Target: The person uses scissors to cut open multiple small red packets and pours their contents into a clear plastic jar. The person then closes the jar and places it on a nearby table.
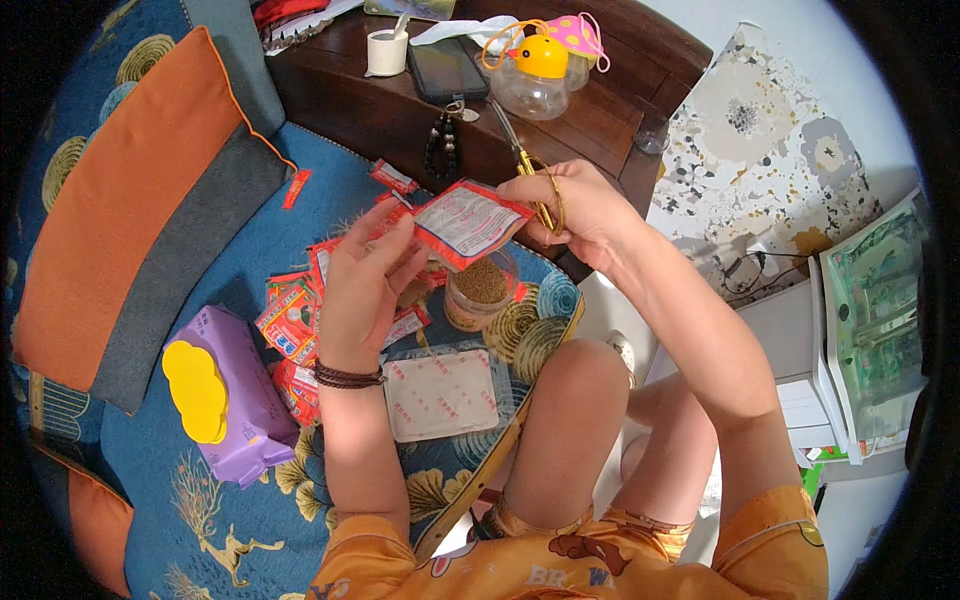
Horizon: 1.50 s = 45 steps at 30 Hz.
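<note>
A red sachet with a white printed back panel is held up between my hands. My left hand grips its left end between thumb and fingers. My right hand has its fingers through the gold handles of a pair of scissors, whose blades point up and away. Its fingertips also meet the sachet's right corner. Just below the sachet is an open clear plastic jar of small brown pellets, its rim partly covered. Several red sachets lie beside and behind my left hand.
A purple wipes pack with a yellow lid and a clear-edged white tray lie on the blue seat cover. The dark wooden table holds a phone, a white cup and a duck-topped bottle.
</note>
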Each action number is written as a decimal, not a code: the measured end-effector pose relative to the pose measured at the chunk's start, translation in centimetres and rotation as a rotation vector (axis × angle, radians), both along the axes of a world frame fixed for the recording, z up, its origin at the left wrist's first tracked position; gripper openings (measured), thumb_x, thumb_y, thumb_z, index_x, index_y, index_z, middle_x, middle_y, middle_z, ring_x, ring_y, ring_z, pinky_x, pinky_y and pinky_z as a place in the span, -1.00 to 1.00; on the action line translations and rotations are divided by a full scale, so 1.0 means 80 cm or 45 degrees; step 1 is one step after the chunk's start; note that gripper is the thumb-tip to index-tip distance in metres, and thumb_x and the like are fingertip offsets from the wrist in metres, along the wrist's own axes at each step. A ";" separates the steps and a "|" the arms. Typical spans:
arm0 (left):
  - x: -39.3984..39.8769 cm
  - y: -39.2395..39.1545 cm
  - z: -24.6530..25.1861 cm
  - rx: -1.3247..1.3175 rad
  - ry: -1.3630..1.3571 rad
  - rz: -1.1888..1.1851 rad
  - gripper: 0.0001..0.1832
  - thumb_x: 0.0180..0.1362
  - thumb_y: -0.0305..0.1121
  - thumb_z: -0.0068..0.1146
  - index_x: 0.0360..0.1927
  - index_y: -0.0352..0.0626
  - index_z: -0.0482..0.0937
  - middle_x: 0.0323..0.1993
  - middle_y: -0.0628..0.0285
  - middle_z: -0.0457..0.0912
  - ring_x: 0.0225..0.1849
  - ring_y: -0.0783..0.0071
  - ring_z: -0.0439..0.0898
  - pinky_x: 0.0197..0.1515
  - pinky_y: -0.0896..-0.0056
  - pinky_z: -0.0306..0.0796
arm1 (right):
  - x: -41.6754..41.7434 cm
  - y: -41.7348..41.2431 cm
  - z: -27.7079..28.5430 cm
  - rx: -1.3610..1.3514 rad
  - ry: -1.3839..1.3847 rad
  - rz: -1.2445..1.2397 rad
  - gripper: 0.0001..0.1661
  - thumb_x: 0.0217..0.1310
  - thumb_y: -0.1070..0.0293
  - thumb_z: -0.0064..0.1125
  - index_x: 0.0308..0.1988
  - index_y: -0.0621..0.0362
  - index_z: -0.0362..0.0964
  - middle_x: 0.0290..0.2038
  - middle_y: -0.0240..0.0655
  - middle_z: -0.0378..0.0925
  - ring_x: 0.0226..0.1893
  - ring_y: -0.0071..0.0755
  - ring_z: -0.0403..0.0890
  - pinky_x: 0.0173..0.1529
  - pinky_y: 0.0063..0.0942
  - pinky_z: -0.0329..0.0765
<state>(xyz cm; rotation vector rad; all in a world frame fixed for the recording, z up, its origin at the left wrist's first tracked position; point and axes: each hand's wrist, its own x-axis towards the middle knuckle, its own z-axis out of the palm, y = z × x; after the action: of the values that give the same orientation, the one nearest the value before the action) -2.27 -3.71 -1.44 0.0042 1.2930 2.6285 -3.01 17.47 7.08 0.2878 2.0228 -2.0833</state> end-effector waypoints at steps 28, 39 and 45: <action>0.007 0.021 0.004 -0.198 0.090 0.127 -0.60 0.25 -0.33 0.14 0.10 -0.31 0.44 -0.38 0.30 0.66 -0.46 0.71 0.61 -0.44 0.77 0.43 | 0.012 -0.011 -0.013 -0.078 -0.066 -0.151 -0.77 0.00 0.44 0.29 -0.63 0.20 0.41 -0.70 -0.37 0.38 -0.81 -0.58 0.29 -0.73 -0.61 0.04; 0.015 0.027 0.014 -0.498 0.236 0.219 -0.61 0.24 -0.37 0.14 0.10 -0.35 0.43 -0.37 0.21 0.67 -0.43 0.62 0.64 -0.42 0.67 0.49 | 0.017 -0.003 -0.018 0.029 -0.043 -0.090 -0.86 0.01 0.46 0.21 -0.56 0.23 0.47 -0.64 -0.35 0.49 -0.73 -0.55 0.43 -0.65 -0.61 0.26; 0.017 0.036 0.013 -0.575 0.378 0.333 -0.62 0.22 -0.43 0.16 0.08 -0.37 0.45 -0.35 0.19 0.68 -0.37 0.64 0.63 -0.34 0.64 0.52 | 0.028 -0.008 -0.025 0.109 0.064 -0.076 -0.91 0.04 0.46 0.21 -0.46 0.26 0.55 -0.58 -0.35 0.55 -0.67 -0.60 0.45 -0.57 -0.62 0.30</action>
<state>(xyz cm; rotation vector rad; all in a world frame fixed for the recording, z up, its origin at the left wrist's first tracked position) -0.88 -0.85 -0.40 0.1705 2.0946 2.5402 -0.74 16.85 5.08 0.3173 2.1617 -2.0620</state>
